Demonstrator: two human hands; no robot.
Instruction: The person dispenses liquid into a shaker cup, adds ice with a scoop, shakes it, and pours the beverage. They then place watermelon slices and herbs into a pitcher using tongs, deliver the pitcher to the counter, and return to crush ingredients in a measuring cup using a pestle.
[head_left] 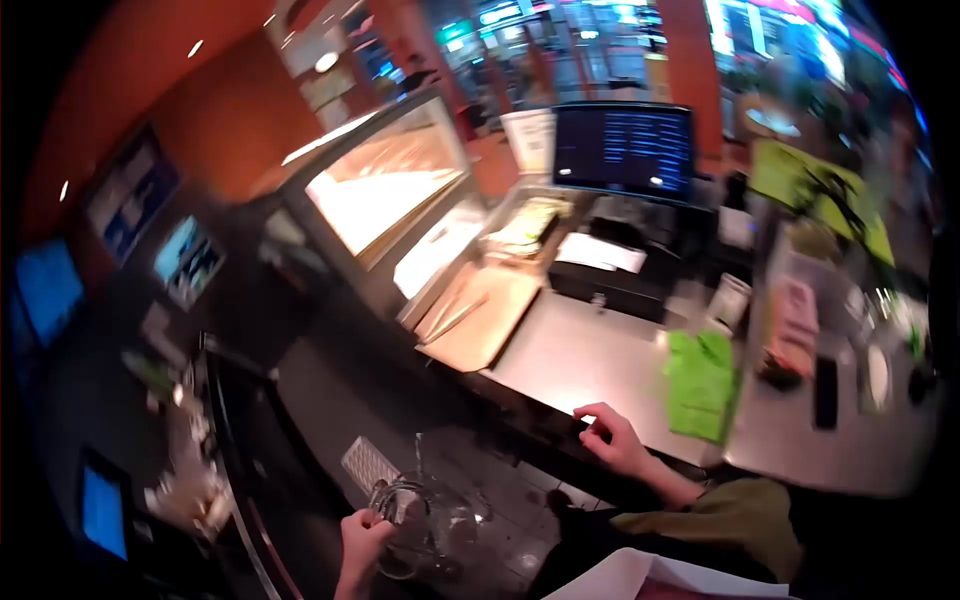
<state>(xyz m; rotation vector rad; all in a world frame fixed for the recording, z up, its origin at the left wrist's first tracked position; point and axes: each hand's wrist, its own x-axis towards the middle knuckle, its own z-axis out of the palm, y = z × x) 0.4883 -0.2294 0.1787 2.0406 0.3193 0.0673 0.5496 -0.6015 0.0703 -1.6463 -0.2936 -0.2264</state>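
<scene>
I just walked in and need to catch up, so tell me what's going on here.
The left hand grips a looped, see-through item, too blurred to name. The right hand, fingers curled, shows nothing in its grasp, near the metal counter. A green item lies on that counter.

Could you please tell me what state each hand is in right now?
Left hand: closed on a looped, shiny item, too blurred to name.
Right hand: partly open, apparently empty.
</scene>
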